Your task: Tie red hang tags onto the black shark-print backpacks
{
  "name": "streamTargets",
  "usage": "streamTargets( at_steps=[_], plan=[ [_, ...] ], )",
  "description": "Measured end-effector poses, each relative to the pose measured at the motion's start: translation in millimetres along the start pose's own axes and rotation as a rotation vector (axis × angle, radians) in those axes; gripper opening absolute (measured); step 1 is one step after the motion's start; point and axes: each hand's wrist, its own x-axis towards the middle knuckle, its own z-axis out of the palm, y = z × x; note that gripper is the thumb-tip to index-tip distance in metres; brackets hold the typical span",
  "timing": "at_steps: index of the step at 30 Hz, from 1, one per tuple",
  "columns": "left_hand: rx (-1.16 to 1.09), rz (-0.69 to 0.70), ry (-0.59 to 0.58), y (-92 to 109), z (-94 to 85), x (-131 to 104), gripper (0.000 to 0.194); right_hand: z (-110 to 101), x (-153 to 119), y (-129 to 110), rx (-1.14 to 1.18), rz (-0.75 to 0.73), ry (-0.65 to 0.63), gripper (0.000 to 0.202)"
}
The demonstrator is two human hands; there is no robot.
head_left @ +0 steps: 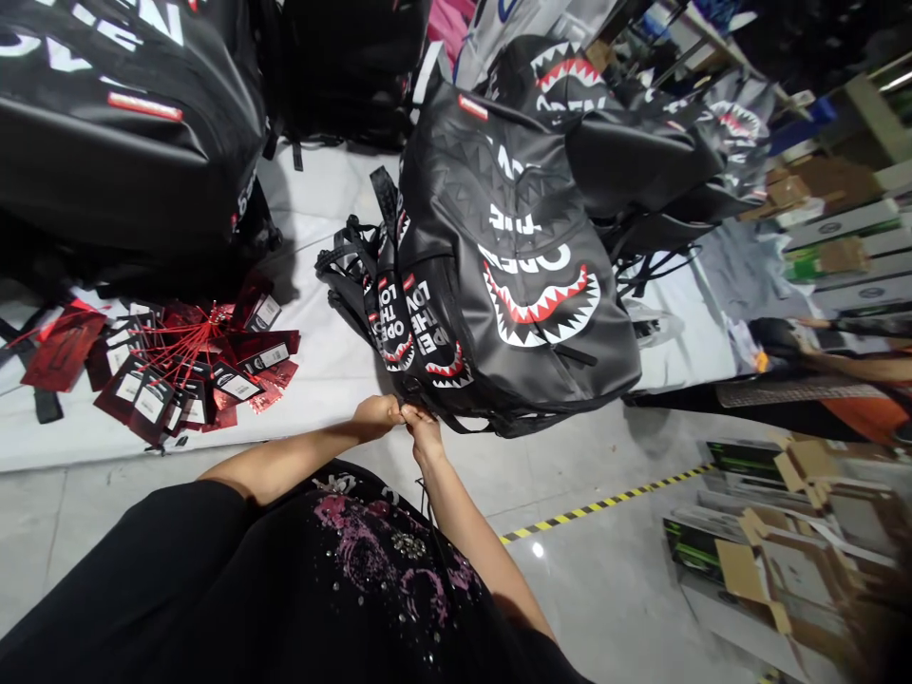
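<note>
A black backpack [548,209] with a red-and-white toothy mouth print and white lettering lies on the white-covered table, one edge towards me. At its near left corner my left hand [377,416] and my right hand [424,432] meet, fingertips pinched together and almost touching. Whatever small part they grip there is too small to make out. The side pocket [436,328] with matching print is just above my fingers. Black straps [349,256] bunch at the backpack's left side.
On the left, a heap of red and black hang tags [192,361] with red strings lies before another black backpack [128,142]. More printed backpacks [733,123] stand at the back right. Opened cardboard boxes [798,532] sit on the floor near yellow-black tape [605,503]. Another person's arm [847,366] shows at right.
</note>
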Motion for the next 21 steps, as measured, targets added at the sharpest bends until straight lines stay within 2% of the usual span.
streamTargets(
  at_steps=[5,10,13,16,18,21],
  plan=[
    [0.122,-0.008,0.066,2.4,6.5,0.7,0.028,6.1,-2.5,-3.8,0.108,0.004,0.049,0.022],
    [0.124,0.010,0.095,4.8,7.4,2.1,0.022,12.0,-3.6,-11.3,0.172,-0.046,0.069,0.025],
    [-0.068,-0.031,-0.002,7.4,3.3,3.8,0.018,14.7,-1.2,-13.4,0.189,-0.082,0.077,0.026],
    [-0.177,-0.059,-0.083,10.6,-0.2,3.7,0.022,16.2,0.6,-15.0,0.180,-0.097,0.092,0.026],
    [-0.170,-0.079,-0.053,12.2,-1.7,3.3,0.021,16.9,0.8,-16.3,0.188,-0.091,0.100,0.026],
    [-0.098,-0.065,0.056,13.5,-3.2,3.4,0.009,17.5,0.4,-17.8,0.231,-0.085,0.090,0.026]
  ],
)
